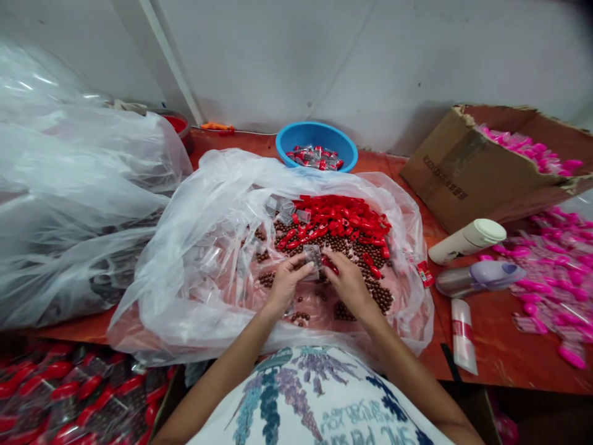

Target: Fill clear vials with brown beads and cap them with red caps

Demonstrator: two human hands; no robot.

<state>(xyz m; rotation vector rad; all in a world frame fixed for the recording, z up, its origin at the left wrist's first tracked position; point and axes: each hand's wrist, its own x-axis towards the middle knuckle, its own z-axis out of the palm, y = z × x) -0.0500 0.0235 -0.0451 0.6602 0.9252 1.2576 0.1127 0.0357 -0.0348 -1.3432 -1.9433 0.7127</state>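
Observation:
My left hand (283,285) is closed around a small clear plastic container (312,253), which is tilted and seems to have brown beads in it. Close beside it, my right hand (346,279) has its fingers pinched on a red plastic cap (330,264), partly hidden by the fingers. Both hands are over a spread plastic bag (222,327). Round brown beads (377,296) lie scattered on the bag beneath and around them. Beyond the hands is a pile of red plastic caps (347,216), with loose clear containers (280,207) to its left.
A blue basin (316,128) with red-and-clear pieces stands at the back. Right are a cardboard box (445,167), a white cylinder (466,241), a lidded bottle (477,278), a clear roll (462,337) and pink pieces (560,278). Big plastic bags (78,210) crowd the left; red-topped containers (78,395) lie below.

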